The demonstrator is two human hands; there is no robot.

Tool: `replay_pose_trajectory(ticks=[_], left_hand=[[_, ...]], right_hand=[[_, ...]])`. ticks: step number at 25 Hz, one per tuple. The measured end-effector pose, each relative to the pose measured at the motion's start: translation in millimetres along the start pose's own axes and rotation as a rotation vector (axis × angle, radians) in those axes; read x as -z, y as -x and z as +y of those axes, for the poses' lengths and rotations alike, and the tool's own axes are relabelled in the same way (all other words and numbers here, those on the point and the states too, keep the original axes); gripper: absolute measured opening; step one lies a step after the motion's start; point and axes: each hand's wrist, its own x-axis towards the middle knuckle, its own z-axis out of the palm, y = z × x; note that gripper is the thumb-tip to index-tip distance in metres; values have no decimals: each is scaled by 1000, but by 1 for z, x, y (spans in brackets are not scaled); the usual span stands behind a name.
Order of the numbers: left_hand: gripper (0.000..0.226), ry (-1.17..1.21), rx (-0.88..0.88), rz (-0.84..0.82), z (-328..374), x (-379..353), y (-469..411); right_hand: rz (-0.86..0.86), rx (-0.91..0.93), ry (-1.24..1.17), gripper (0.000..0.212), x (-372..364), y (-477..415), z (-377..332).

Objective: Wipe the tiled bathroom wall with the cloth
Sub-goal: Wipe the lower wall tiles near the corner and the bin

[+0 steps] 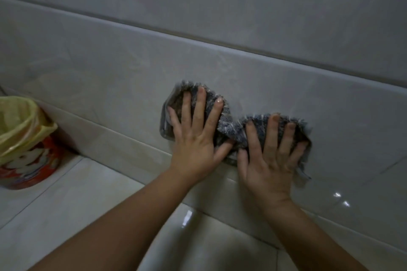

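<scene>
Head view. Noting a red patterned bin (28,167) standing at far left on a pale tiled surface (66,215), close to the wall's foot, lined with a yellow bag (19,125) folding over its rim. Failing to make out any contents, with the inside dim and the bin's left side cut off by the frame edge. Pressing a grey shaggy cloth (229,125) flat onto the tiled wall (220,28), low on it, using both hands. Laying left hand (193,141) on the cloth's left lobe, fingers straight and spread apart, gripping nothing. Laying right hand (268,160) on the right lobe, fingers likewise spread flat. Hiding much of the cloth under the palms, bunching it in the middle between them.
</scene>
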Motion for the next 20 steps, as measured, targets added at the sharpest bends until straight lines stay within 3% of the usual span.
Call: replay_pose_trajectory(ticks=[2, 7, 12, 16, 20], left_hand=[[93, -9, 2, -1, -13, 0, 1], [94, 91, 315, -35, -5, -36, 66], [92, 114, 296, -76, 17, -57, 89], [89, 142, 277, -65, 57, -61, 82], [77, 120, 121, 27, 87, -46, 35]], right_hand=[[-10, 12, 16, 68, -6, -1, -11], [-92, 196, -27, 72, -22, 54, -13], [-152, 175, -14, 62, -16, 101, 25], [-85, -2, -44, 54, 4, 95, 50], [40, -232, -82, 49, 21, 45, 58]])
